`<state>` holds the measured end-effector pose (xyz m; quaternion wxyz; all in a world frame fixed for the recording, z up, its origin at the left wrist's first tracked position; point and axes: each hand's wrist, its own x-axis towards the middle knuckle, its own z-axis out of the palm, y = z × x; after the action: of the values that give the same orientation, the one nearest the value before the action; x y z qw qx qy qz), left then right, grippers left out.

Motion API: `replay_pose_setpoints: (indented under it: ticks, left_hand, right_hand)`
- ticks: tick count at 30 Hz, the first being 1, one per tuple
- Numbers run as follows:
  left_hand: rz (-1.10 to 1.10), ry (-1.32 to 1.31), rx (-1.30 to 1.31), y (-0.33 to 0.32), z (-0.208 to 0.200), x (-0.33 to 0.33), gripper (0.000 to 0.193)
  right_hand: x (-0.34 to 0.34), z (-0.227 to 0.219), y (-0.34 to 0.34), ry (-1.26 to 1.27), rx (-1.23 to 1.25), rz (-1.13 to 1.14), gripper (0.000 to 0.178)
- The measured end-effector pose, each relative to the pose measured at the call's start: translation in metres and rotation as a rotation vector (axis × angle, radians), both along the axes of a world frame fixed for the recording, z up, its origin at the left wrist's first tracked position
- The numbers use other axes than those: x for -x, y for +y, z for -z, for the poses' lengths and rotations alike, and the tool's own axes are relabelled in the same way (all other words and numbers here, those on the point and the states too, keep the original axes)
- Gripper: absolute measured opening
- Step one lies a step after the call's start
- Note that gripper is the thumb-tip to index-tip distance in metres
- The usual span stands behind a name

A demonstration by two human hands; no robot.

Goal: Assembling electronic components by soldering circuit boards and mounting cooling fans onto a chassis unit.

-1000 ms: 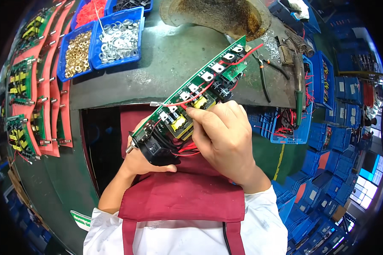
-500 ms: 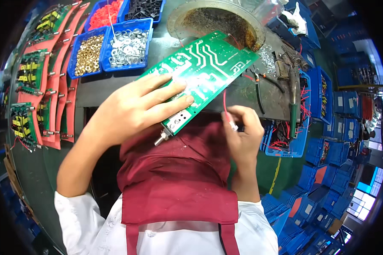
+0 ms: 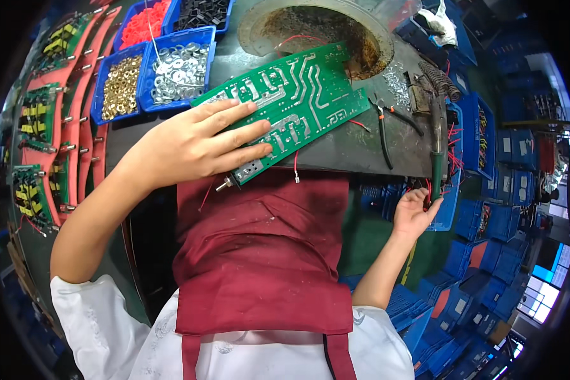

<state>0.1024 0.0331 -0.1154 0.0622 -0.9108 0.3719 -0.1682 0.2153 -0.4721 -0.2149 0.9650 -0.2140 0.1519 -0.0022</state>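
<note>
A long green circuit board [image 3: 297,104] lies solder side up on the grey workbench [image 3: 354,149], slanting from lower left to upper right. My left hand [image 3: 196,142] presses flat on its near end, fingers spread. A thin red wire [image 3: 296,168] hangs off the board's front edge. My right hand [image 3: 415,212] is off the bench at the right, fingers apart, reaching toward the green handle of a soldering iron [image 3: 438,155] that rests at the bench's right edge. It holds nothing.
Blue bins of brass nuts [image 3: 120,85] and steel washers [image 3: 177,63] sit at the back left. Red racks with small boards [image 3: 35,120] line the left. A round solder pot [image 3: 316,25] is behind the board. Black pliers [image 3: 383,126] lie right of it. Blue crates [image 3: 487,215] stack at right.
The board was flipped from component side up to solder side up and laid on the bench. My left hand now pins it flat; my right hand let go and moved out to the right.
</note>
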Motion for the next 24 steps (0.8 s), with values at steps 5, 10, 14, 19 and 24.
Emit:
replay_pose_setpoints:
  ticks: [5, 10, 14, 19, 24]
  left_hand:
    - [-0.093, 0.120, 0.046, -0.013, 0.002, 0.010, 0.051]
    - [-0.144, 0.209, 0.200, -0.014, -0.008, 0.002, 0.050]
    - [-0.193, 0.270, 0.218, -0.016, -0.016, 0.003, 0.052]
    - [-0.246, 0.266, 0.333, -0.006, -0.041, 0.014, 0.072]
    - [-0.642, -0.030, 0.427, 0.048, -0.032, 0.011, 0.035]
  right_hand:
    - [-0.020, 0.013, -0.005, -0.018, 0.158, 0.053, 0.053]
    - [-0.045, -0.006, 0.005, 0.057, 0.359, 0.106, 0.051]
    - [-0.054, -0.012, 0.007, 0.111, 0.291, 0.256, 0.038]
    - [-0.040, -0.012, -0.026, -0.110, 0.127, 0.299, 0.037]
    - [-0.003, -0.092, 0.055, -0.115, 0.146, 0.145, 0.048]
